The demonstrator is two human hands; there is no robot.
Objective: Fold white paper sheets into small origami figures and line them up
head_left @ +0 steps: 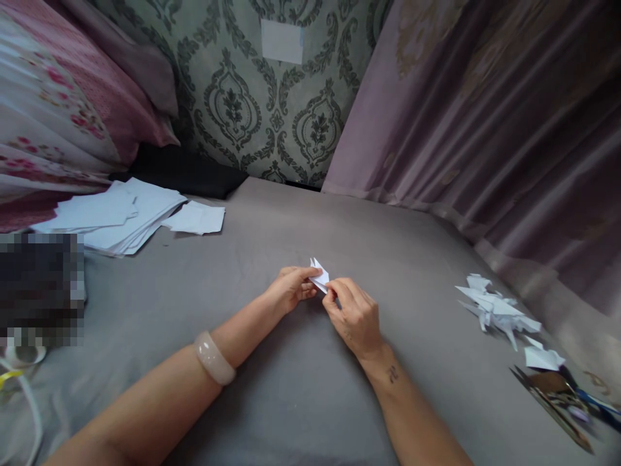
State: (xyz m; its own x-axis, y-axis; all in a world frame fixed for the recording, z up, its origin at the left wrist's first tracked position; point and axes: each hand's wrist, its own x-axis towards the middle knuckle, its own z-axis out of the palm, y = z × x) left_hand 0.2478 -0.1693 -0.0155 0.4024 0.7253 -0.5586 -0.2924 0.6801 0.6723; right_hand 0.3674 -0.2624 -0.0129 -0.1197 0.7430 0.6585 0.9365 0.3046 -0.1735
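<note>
A small piece of folded white paper [320, 277], with pointed tips at its upper end, is held between my two hands above the grey cloth surface [272, 401]. My left hand [294, 287] grips it from the left, thumb lying across its face and fingers curled behind. At its lower right corner, my right hand [353, 314] pinches the edge between thumb and index finger. The other fingers of that hand are curled in. Parts of the paper are hidden behind the fingertips.
Stacked white sheets [116, 217] and a smaller paper pile [198, 218] lie far left, near a black cloth [184, 171]. Folded paper figures [499, 307] sit at the right, with tweezers [557, 414] and other small tools nearby. A tape roll [24, 349] is at the left edge.
</note>
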